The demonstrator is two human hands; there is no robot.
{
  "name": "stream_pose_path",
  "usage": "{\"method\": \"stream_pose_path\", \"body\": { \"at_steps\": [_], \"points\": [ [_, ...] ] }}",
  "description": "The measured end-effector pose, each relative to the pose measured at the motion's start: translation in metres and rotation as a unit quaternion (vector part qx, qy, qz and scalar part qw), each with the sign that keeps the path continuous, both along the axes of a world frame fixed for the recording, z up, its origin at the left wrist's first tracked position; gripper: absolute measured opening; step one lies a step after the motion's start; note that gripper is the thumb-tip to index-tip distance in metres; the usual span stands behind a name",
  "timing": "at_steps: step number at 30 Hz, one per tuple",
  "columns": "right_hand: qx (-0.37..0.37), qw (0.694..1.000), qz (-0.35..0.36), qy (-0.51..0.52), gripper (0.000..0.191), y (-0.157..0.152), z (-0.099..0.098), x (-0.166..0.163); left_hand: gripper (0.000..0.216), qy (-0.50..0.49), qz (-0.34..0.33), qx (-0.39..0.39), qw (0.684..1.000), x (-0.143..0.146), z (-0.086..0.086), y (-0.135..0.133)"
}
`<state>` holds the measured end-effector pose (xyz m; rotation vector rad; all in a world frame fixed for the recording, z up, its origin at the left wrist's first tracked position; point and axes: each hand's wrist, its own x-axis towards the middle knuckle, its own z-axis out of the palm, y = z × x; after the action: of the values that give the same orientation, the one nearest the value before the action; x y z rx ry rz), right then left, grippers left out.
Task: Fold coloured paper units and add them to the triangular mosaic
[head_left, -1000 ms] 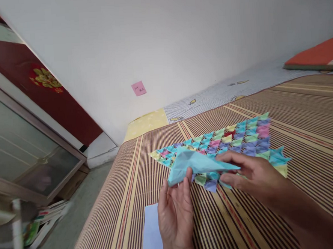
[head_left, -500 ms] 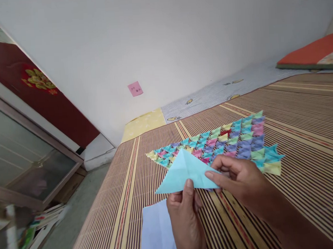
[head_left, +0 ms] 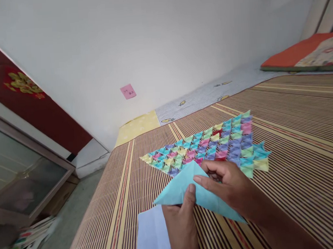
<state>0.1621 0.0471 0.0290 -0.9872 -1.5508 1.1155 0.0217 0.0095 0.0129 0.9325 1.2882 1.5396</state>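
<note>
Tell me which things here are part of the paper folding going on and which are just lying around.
In hand:
- folded blue paper, pinched by left hand and right hand
- patchwork of coloured folded pieces just behind
- pale sheet by the left wrist

Lying about:
- pink sticky note on the wall
- orange cushion
- magazines on the floor

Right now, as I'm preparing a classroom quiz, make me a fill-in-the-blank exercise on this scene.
The left hand and right hand hold a turquoise paper folded into a ____.
The pink note sticks to the white ____.
The multicoloured origami panel lies on a striped ____.
Missing: triangle; wall; mat.
</note>
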Motion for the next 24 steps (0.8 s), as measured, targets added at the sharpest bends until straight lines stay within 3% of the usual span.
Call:
{"method": "stream_pose_path", "body": {
  "at_steps": [2,8,18,24],
  "points": [
    [0.003,1.000,-0.005,0.002,0.036,0.000,0.001,-0.001,0.049,-0.004,0.020,-0.001,1.000,0.002,0.002,-0.001],
    [-0.006,0.998,-0.018,0.058,0.033,-0.001,0.005,0.000,0.063,-0.093,-0.030,-0.014,0.995,0.003,-0.005,-0.003],
    [0.045,0.996,-0.080,0.015,0.030,-0.001,0.004,-0.002,0.049,-0.003,-0.008,0.004,1.000,0.012,0.005,-0.003],
    [0.019,0.998,-0.049,0.038,0.029,0.000,0.008,0.001,0.038,-0.004,-0.012,-0.014,1.000,0.007,-0.002,-0.005]
  ]
}}
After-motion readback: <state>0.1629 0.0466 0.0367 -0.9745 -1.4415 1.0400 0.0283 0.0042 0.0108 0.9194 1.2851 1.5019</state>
